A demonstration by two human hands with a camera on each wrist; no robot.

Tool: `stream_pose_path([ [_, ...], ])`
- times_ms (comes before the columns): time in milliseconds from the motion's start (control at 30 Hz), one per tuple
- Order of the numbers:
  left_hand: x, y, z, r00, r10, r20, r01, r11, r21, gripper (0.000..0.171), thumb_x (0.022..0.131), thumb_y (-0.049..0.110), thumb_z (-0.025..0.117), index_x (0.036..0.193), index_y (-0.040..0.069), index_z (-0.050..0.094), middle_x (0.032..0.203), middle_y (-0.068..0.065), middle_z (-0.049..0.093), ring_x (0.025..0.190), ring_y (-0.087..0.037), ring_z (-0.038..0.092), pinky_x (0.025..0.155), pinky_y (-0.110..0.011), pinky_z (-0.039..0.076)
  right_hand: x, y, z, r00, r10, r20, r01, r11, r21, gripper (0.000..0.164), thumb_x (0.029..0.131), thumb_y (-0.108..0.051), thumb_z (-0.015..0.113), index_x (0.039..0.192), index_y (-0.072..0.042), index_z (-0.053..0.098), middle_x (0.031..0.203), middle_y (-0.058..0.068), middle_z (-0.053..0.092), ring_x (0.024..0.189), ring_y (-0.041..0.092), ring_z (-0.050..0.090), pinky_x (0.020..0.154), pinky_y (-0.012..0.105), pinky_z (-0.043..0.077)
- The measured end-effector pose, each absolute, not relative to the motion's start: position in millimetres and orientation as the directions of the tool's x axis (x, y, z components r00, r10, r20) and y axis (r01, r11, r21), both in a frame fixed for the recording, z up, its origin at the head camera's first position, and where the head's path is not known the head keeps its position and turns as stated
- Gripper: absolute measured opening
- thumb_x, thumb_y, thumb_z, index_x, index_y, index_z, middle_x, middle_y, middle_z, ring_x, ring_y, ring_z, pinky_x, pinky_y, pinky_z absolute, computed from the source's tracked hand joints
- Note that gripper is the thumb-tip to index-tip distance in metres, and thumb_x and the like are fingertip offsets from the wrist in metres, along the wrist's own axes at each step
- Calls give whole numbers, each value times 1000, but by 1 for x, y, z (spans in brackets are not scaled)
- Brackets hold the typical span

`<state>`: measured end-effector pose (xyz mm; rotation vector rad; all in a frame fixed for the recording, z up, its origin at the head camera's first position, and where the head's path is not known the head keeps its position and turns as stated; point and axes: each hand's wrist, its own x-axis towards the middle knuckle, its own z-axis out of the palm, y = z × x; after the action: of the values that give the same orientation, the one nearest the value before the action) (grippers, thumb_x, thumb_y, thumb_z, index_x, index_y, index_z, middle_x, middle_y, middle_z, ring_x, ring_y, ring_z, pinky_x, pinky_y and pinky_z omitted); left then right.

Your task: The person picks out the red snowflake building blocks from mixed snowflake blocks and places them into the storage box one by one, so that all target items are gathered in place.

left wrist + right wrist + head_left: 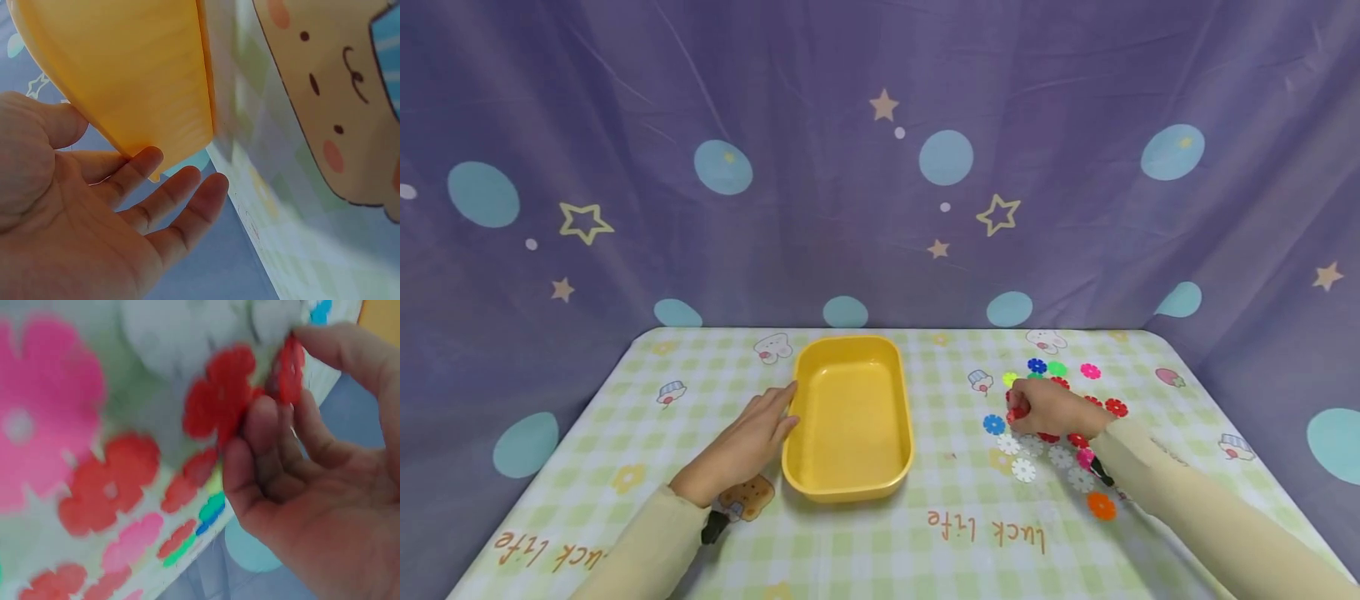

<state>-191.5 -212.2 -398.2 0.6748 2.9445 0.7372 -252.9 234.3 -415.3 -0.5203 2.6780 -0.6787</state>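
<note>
A yellow plastic tray (852, 482) (137, 75) sits mid-table with nothing in it. My left hand (747, 442) (125, 206) rests beside its left wall, fingers straight and touching the rim. Several flower-shaped plastic discs (1060, 454) in red, white, blue, green, pink and orange lie scattered at the right. My right hand (1051, 408) (300, 462) is over that pile, fingers curled, pinching a red flower disc (1018, 412) (289, 372). More red discs (219, 400) lie on the cloth under the fingers.
The table is covered by a green-checked cloth (970, 525) with cartoon prints and "luck life" lettering. A purple curtain with stars and dots (880, 167) hangs behind and around the table. An orange disc (1101, 505) lies nearest the front right.
</note>
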Motion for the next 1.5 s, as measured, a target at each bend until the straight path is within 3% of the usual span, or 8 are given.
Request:
stream_pose_path([
  [267, -192, -213, -399, -904, 417, 94, 414, 800, 435, 54, 102, 19, 44, 147, -4, 25, 140, -17, 39, 125, -31, 37, 101, -50, 34, -242, 228, -418, -905, -409, -119, -321, 839, -439, 23, 75, -9, 80, 96, -8, 70, 89, 0, 58, 80, 18, 52, 71, 33, 51],
  [500, -192, -212, -400, -910, 405, 92, 402, 803, 440, 54, 103, 20, 43, 147, -4, 25, 141, -15, 40, 127, -29, 37, 102, -49, 33, -235, 225, -414, -865, -502, 14, -463, 786, -411, 25, 75, -6, 80, 99, -6, 74, 93, -1, 60, 85, 18, 55, 74, 34, 51],
  [733, -190, -214, -401, -907, 410, 98, 408, 796, 446, 54, 103, 20, 43, 147, -4, 25, 141, -16, 39, 127, -31, 36, 102, -50, 33, -223, 187, -389, -669, -668, 325, -733, 524, -433, 33, 73, -5, 82, 104, -8, 73, 104, -3, 65, 98, 15, 60, 84, 34, 51],
  [833, -190, -215, -401, -906, 413, 94, 408, 793, 453, 54, 103, 22, 42, 147, -4, 24, 142, -15, 38, 128, -31, 35, 102, -50, 33, -217, 162, -378, -577, -721, 384, -806, 427, -410, 31, 74, -8, 81, 103, -10, 74, 106, -4, 66, 100, 13, 59, 86, 31, 49],
  [933, -190, -215, -399, -905, 416, 85, 405, 787, 466, 55, 103, 25, 41, 148, -2, 23, 143, -14, 38, 129, -30, 34, 103, -49, 32, -213, 135, -371, -532, -770, 353, -829, 388, -404, 29, 75, -12, 81, 103, -11, 74, 106, -7, 66, 100, 9, 58, 87, 28, 48],
  [1133, -191, -215, -399, -904, 419, 78, 404, 782, 475, 56, 103, 26, 41, 148, -1, 23, 143, -13, 37, 130, -29, 34, 103, -49, 32, -216, 85, -371, -522, -840, 150, -810, 432, -398, 23, 75, -6, 81, 97, -12, 76, 96, -9, 67, 93, 8, 57, 86, 25, 45],
  [1333, -191, -215, -400, -905, 419, 77, 403, 783, 474, 56, 103, 27, 41, 148, -1, 23, 143, -12, 38, 129, -29, 34, 103, -49, 32, -216, 47, -384, -554, -832, -37, -785, 537, -307, 19, 70, 3, 78, 74, -16, 74, 68, -13, 59, 69, 8, 51, 67, 18, 43],
  [1500, -190, -215, -398, -905, 418, 73, 401, 784, 474, 56, 103, 27, 41, 149, -1, 23, 143, -12, 37, 130, -29, 34, 103, -49, 32, -212, 36, -387, -572, -819, -55, -777, 562, -286, 33, 65, 11, 70, 50, -16, 58, 45, -12, 39, 52, 9, 37, 48, 17, 30],
])
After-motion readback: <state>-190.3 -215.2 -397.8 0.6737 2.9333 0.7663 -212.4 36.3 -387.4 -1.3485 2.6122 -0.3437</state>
